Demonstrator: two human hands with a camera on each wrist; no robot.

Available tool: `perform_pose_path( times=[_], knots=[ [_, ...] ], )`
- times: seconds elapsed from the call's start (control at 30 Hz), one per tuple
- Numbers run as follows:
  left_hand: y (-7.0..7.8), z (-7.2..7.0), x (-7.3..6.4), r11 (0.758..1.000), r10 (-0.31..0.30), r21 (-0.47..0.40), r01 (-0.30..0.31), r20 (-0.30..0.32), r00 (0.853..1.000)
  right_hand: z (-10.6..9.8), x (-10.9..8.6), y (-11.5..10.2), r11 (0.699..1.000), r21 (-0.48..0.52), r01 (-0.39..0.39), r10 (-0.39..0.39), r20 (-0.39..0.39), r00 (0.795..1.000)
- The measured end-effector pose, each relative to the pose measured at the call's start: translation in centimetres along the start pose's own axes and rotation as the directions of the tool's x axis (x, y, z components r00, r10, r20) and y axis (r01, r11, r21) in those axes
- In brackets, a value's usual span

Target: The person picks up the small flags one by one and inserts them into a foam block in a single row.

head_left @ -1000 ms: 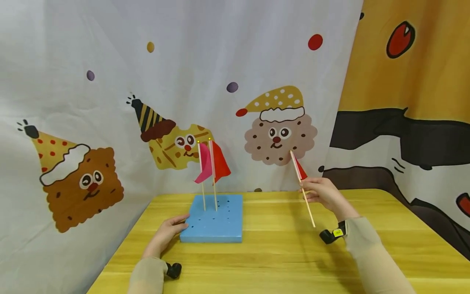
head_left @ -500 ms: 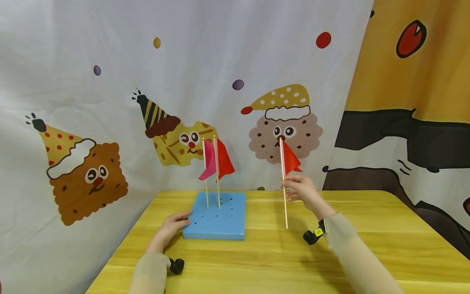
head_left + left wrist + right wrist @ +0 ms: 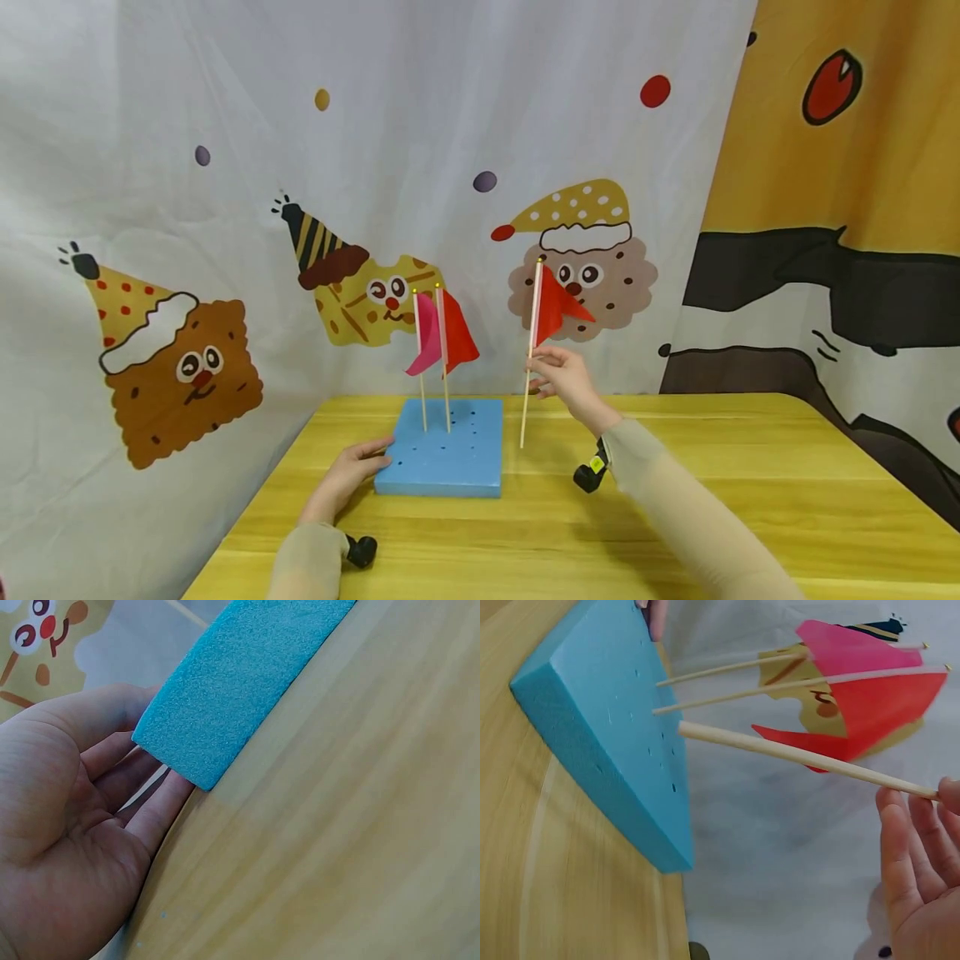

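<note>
A red flag (image 3: 551, 307) on a thin wooden stick is pinched between the thumb and fingers of my right hand (image 3: 570, 383). It is raised just right of the blue foam block (image 3: 442, 477); in the right wrist view the stick's bare lower end (image 3: 705, 733) points toward the block. Two flags stand upright in the block's top, a pink one (image 3: 429, 333) and a red one (image 3: 459, 333). My left hand (image 3: 347, 475) rests against the block's left edge, fingers fairly straight. In the left wrist view, several fingers (image 3: 154, 814) touch the block's end, partly hidden behind it.
Several small holes dot the top of the block. Beneath everything lies a yellow wood-grain table (image 3: 450, 550). Behind it hangs a white cloth (image 3: 405, 125) printed with cartoon biscuits and cheese, with a yellow and black print at the right.
My right hand has carried the red flag leftward toward the block, and its stick has turned from slanted to nearly upright. My left hand stays at the block's edge.
</note>
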State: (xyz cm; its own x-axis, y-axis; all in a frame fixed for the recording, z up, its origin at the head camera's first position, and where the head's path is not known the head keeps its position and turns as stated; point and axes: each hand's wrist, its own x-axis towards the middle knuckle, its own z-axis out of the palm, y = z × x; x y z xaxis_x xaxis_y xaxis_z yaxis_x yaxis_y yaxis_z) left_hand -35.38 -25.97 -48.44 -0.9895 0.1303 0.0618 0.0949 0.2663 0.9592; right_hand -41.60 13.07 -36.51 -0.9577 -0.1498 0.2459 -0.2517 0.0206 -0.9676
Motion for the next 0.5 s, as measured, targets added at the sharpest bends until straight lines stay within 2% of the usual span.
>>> perform_pose_path(
  times=[0.23,0.5],
  knots=[
    [-0.1,0.0,0.1,1.0,0.0,-0.006,0.0,-0.01,1.0,2.1,1.0,-0.2,0.998,0.008,0.063,-0.063,0.01,0.998],
    [0.0,0.1,0.0,1.0,-0.002,0.002,0.002,-0.009,1.0,4.3,1.7,-0.6,0.991,-0.001,0.131,-0.13,0.056,0.99]
  ],
)
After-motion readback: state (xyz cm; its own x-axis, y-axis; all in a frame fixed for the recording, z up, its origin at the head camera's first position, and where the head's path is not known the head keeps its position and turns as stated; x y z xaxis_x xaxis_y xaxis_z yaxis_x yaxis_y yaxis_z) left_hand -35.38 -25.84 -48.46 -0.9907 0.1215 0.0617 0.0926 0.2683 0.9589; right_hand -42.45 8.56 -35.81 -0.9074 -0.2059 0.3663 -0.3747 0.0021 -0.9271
